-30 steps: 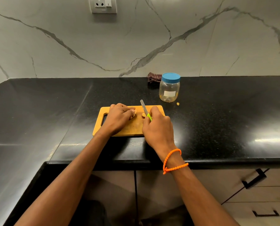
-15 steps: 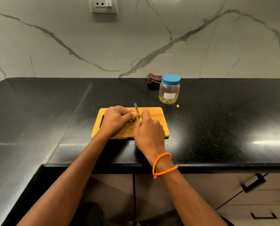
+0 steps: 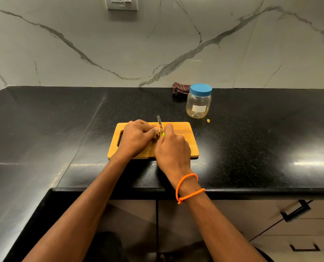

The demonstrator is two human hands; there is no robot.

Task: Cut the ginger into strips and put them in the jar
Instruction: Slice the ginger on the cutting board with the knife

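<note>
A wooden cutting board (image 3: 185, 140) lies on the black counter. My left hand (image 3: 136, 138) curls over a small piece of ginger (image 3: 158, 134) near the board's middle, and most of the ginger is hidden by the fingers. My right hand (image 3: 173, 150) grips a small knife (image 3: 159, 122) with a green handle. Its blade points away from me, right beside the ginger and the left fingertips. A clear plastic jar (image 3: 199, 104) with a blue lid on stands beyond the board to the right.
A tiny ginger scrap (image 3: 208, 120) lies on the counter near the jar. A dark folded cloth (image 3: 180, 89) sits against the marble wall behind the jar. The counter's front edge (image 3: 251, 191) runs above drawers with black handles.
My right hand and the knife have moved left across the board until the blade sits against the ginger under my left fingers. The left hand has stayed in place.
</note>
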